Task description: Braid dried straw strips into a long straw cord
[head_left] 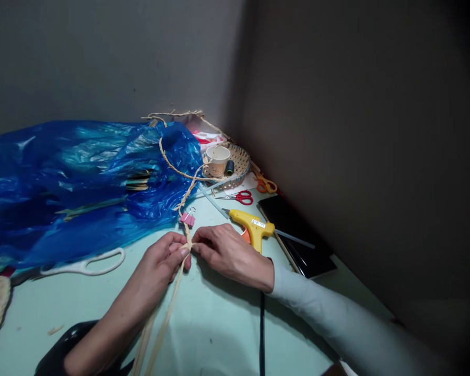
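A pale straw braid (185, 201) runs up the table from between my hands and curves back over a blue plastic bag. My left hand (168, 257) pinches the braid's lower end between thumb and fingers. Thumb and forefinger of my right hand (224, 249) close on a strand at the same crossing, from the right. Just above my fingers a pink binder clip (187, 218) is clamped on the braid. Loose flat straw strands (165, 322) hang down from my left hand toward the front edge of the view.
The blue plastic bag (82, 193) with straw inside fills the left. White-handled scissors (90, 263) lie before it. At right are a yellow glue gun (254, 225), red scissors (243, 197), orange scissors (265, 184) and a black tablet-like object (292, 230). Behind stand a woven basket (241, 159) and paper cup (218, 161).
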`<state>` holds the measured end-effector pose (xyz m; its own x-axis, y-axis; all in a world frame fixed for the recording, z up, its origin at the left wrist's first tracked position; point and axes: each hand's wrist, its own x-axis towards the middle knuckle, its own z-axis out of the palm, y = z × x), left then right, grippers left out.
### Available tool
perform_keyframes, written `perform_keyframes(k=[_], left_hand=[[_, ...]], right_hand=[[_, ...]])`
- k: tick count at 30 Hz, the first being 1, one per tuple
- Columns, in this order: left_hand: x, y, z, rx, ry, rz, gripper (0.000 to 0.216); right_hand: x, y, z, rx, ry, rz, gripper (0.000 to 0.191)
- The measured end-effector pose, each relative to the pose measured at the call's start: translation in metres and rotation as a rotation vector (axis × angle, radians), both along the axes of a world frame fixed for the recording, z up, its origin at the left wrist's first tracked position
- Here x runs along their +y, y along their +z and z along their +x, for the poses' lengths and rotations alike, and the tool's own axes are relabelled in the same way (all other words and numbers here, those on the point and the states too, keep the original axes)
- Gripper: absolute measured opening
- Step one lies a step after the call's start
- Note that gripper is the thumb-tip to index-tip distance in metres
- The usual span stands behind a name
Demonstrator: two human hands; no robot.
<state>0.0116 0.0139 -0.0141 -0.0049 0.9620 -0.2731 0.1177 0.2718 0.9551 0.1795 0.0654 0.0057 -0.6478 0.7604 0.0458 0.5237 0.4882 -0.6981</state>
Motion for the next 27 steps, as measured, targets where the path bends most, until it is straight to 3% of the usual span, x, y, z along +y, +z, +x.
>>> perform_keyframes(k=[5,11,17,24,27], left_hand=[[0.001,0.001,0.003,0.038,-0.007,0.032,0.017],[-0.005,0.004,0.009,0.146,0.037,0.074,0.013],[-0.004,0.001,0.000,0.206,0.019,0.098,0.018],[-0.011,0.017,0.001,0.698,0.065,0.165,0.032],[-0.018,0.017,0.013,0.898,0.078,0.386,0.026]], right_hand=[[-0.006,0.000,-0.001,-0.057,-0.015,-0.027,0.019],[-0.005,-0.002,-0.002,0.110,0.012,-0.162,0.025],[-0.002,-0.003,-0.005,0.179,-0.028,-0.168,0.018],[-0.006,-0.005,-0.003,0.088,-0.144,0.016,0.015],[-0.009,-0.007,-0.006,0.121,-0.160,0.025,0.016]])
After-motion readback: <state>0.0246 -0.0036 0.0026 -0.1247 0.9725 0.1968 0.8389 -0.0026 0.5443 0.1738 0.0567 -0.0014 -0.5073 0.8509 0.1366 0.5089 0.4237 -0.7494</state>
